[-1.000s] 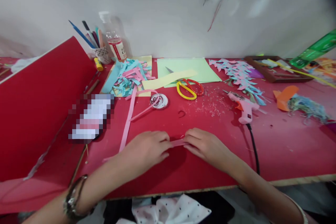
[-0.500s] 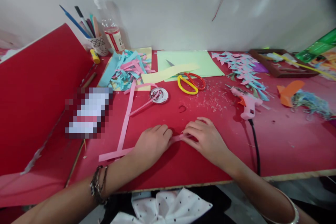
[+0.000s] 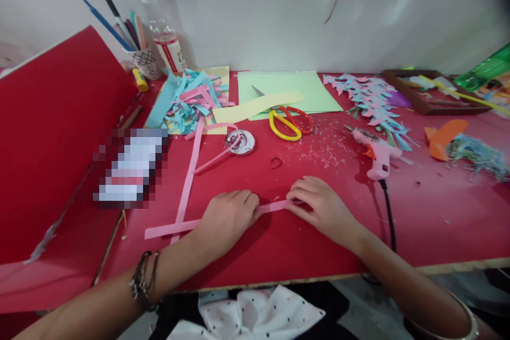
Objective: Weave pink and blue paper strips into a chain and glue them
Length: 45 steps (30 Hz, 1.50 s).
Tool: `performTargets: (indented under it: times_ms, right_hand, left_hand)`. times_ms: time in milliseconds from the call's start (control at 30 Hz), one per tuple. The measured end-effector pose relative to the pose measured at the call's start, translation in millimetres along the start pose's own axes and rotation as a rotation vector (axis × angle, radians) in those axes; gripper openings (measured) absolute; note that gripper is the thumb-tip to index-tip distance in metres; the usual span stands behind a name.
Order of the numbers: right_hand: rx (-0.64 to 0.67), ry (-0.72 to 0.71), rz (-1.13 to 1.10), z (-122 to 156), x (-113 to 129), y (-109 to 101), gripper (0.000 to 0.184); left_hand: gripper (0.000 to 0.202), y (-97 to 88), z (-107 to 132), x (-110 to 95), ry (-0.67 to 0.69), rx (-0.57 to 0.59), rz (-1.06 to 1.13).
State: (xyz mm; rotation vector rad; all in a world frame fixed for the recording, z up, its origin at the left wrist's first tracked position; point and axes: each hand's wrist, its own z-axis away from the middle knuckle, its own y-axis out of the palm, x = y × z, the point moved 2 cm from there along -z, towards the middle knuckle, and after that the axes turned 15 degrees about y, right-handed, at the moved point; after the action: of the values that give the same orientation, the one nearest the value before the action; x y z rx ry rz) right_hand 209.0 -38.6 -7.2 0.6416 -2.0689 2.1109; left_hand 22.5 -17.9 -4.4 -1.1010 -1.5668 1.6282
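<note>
A narrow pink paper strip (image 3: 273,206) runs between my two hands, low over the red tabletop. My left hand (image 3: 229,218) is closed on it, and the strip's other end sticks out to the left under my wrist. Near the strip's right end my right hand (image 3: 314,204) pinches it between thumb and fingers. Another long pink strip (image 3: 190,180) lies left of my left hand, with a curled thin piece beside it touching a small round white lid (image 3: 241,143). Scissors (image 3: 286,123) with yellow and red handles rest beyond my hands on pale paper.
A pink glue gun (image 3: 378,156) with a black cord lies at the right. Blue and pink paper scraps (image 3: 195,98) are heaped at the back left, near a pen cup (image 3: 145,61) and a bottle (image 3: 167,45). A phone (image 3: 133,167) lies left; a brown tray (image 3: 434,101) stands back right.
My right hand has moved slightly right along the strip, so more pink paper shows between my hands. My left hand stays closed on it. The view has shifted a little.
</note>
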Motion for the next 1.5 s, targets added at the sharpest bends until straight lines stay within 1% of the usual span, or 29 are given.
performTargets:
  times_ms: [200,300,467,633,800,933,1000,1133,1267,1400,1500]
  right_hand:
    - [-0.033,0.073,-0.053,2.7,-5.9,-3.3,0.017]
    - [-0.048,0.100,-0.025,4.6,-13.9,-6.6,0.018]
    - [-0.075,0.140,0.035,9.3,-29.0,-11.1,0.020]
    - [-0.077,0.158,0.062,11.4,-35.3,-12.8,0.021]
    - [-0.082,0.150,0.024,13.8,-29.1,-12.1,0.017]
    - [-0.085,0.106,-0.043,18.0,-17.4,-7.5,0.012]
    - [-0.079,0.072,-0.051,18.7,-12.4,-4.9,0.010]
    - [-0.040,0.072,-0.096,16.0,-9.2,-3.5,0.010]
    - [-0.014,0.101,-0.147,13.8,-11.3,-4.8,0.011]
    - [-0.037,0.121,-0.178,14.1,-13.0,-4.8,0.012]
    - [-0.036,0.131,-0.168,13.3,-12.8,-4.0,0.013]
  left_hand:
    - [0.020,-2.2,3.2,0.9,-0.010,0.016,-0.024]
    - [0.016,-2.7,11.3,3.8,-0.022,0.031,-0.067]
    - [0.018,-4.8,27.3,10.4,-0.034,0.045,-0.133]
    - [0.020,-8.6,32.6,14.2,-0.053,0.071,-0.140]
    - [0.021,-9.5,25.3,10.3,0.001,0.043,-0.095]
    - [0.016,-7.1,15.6,3.2,0.140,0.065,-0.049]
    - [0.016,-5.6,10.1,-0.5,0.185,0.073,-0.049]
    - [0.012,-3.0,-5.3,-5.7,0.163,0.050,-0.025]
    - [0.019,0.9,-18.7,-6.5,0.129,0.027,-0.001]
    - [0.017,4.0,-20.9,-5.1,0.154,-0.008,-0.039]
    - [0.017,4.7,-20.2,-4.3,0.156,-0.014,-0.064]
